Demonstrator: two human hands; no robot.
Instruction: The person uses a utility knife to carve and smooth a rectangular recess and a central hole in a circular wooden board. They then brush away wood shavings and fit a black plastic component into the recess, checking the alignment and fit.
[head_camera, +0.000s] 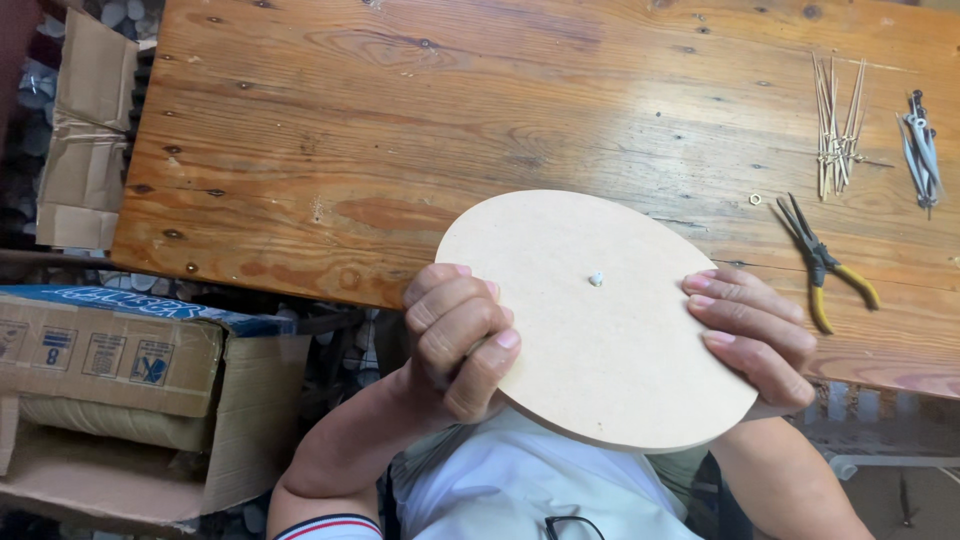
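While both hands grip it by the rim, a round tan disc (590, 330) hangs tilted over the near edge of the tabletop (400, 130), partly above the planks and partly above the person's lap. A small white peg (596, 279) sits in the hole at its centre. The left hand (458, 340) is clenched on the disc's edge at 9 o'clock, knuckles on top and the thumb pressed against the rim. The right hand (755, 335) clasps the edge at 3 o'clock, its fingers laid flat across the face.

From the disc, at 2 o'clock, pliers (825, 265) with yellow grips lie on the tabletop, jaws pointing away from the person, just beyond the right hand. A tiny nut (755, 199) rests near the plier tips. Farther out at 1 o'clock lies a bundle of thin pale sticks (838, 130), and beside it, toward the tabletop's right end, a smaller bunch of grey metal pieces (921, 150).

At 9 o'clock, below the tabletop, stands an open cardboard box (130, 400) on its side with a blue printed top; a pale roll (120, 425) lies inside it. At 10 o'clock a flattened piece of cardboard (85, 130) leans off the tabletop's left end.
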